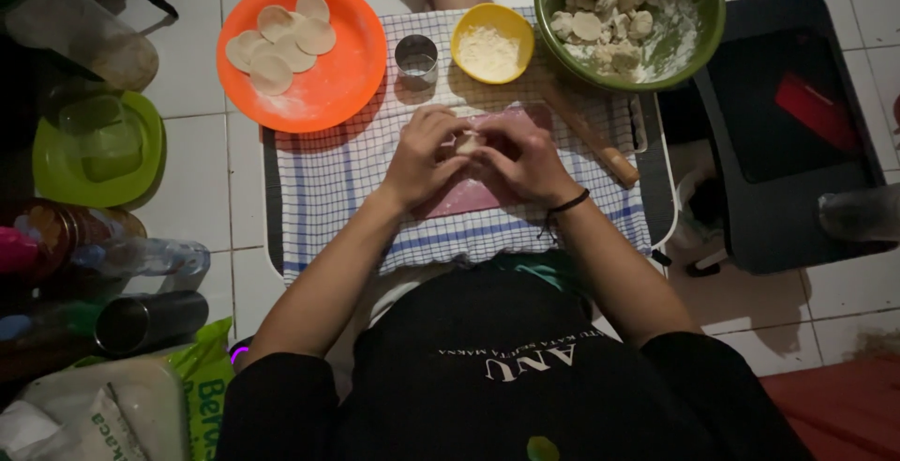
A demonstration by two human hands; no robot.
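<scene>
Fingers: the fingertips of both hands meet over a small pale dough piece (466, 142), curled in close and pinching it from both sides.
Left hand: the left hand (424, 159) is folded around the dough's left side, knuckles up.
Right hand: the right hand (527, 163) closes on the dough's right side; a black wristband (568, 203) sits on its wrist.
Dough position: held just above a pink board (469, 194), near the middle of a blue-checked cloth (328, 180).
Dough axis: cannot be told; only a sliver shows between the fingers, so its shape and heading stay unclear.
Hidden: most of the dough and much of the pink board lie under the hands.
Beyond the hands: a metal ring cutter (416, 58) and a yellow bowl of flour (492, 43) stand at the cloth's far edge.
Right side: a wooden rolling pin (595, 137) lies slanted, running from the green bowl toward the cloth's right edge.
Far corners: an orange plate (347, 67) carries flat dough rounds (286, 37); a green bowl (703, 30) holds floury dough lumps (605, 6), its top cut off by the frame.
</scene>
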